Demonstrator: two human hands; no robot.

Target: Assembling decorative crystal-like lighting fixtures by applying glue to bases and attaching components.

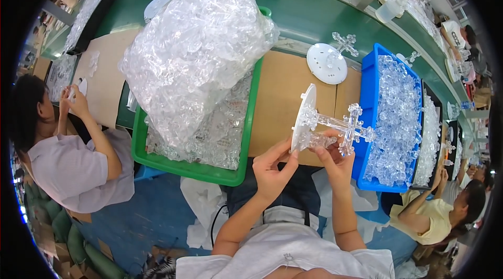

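We grip the white round base (304, 116) at its near edge with our left hand (272, 169) while our right hand (335, 161) pinches the clear crystal cross (346, 124) seated on it, just left of the blue bin (369, 95), best kept square to the disc.

The clear plastic cross (343, 126) stands on a white round base (304, 116). A second white disc (326, 63) lies farther off on the tan bench (280, 90). The right bin (369, 95) is bright blue, filled with clear, glassy pieces. The left tray (196, 170) is green, under a transparent crinkled bag (194, 48). The far conveyor belt (309, 14) is dark green.
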